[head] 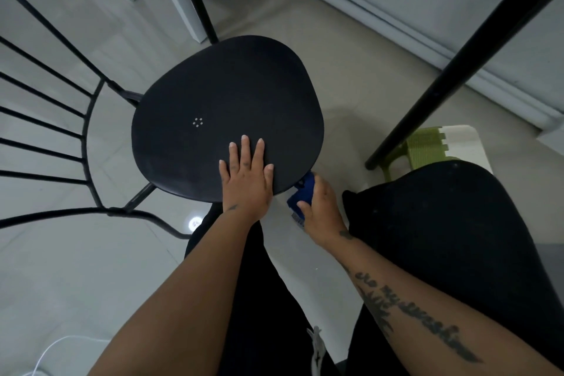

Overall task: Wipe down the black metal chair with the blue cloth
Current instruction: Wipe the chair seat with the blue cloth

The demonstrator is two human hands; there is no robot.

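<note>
Blue cloth (302, 192) bunched in the curled fingers of my right hand (322, 210) could snag the chair seat (225, 94) rim beside them, or it skids under the spread fingers of my left hand (247, 175).

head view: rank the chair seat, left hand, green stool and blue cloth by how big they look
1. chair seat, by far the largest
2. left hand and green stool look about alike; the stool is farther and partly hidden, so unranked
3. blue cloth, largely covered by the right hand

Left hand (246, 183) flat; right hand (320, 210) gripping cloth (300, 192).
</note>
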